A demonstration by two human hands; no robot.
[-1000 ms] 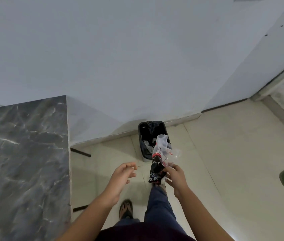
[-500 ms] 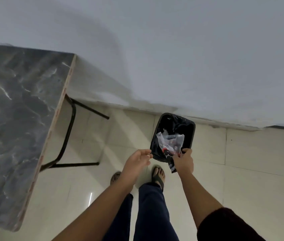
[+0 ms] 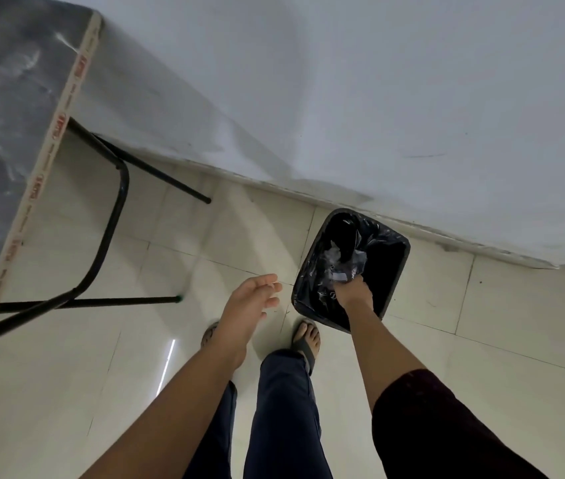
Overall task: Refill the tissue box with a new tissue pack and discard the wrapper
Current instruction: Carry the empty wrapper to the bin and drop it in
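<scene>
Wrapper held inside the bin by the right hand

The right hand [image 3: 352,292] is lowered into the black-lined bin [image 3: 396,271], which stands on the floor at 1 o'clock from the feet, beside the wall. Its grip is closed on the crumpled wrapper [image 3: 341,266], kept within the bin mouth. The left hand [image 3: 248,304] is held above the floor at 9 o'clock from the bin, fingers loosely spread, gripping nothing. The marble surface [image 3: 5,133] is seen at 10 o'clock.

Dim, soft motion blur, wide-angle warp, floor [image 3: 481,323] glare streak.
</scene>
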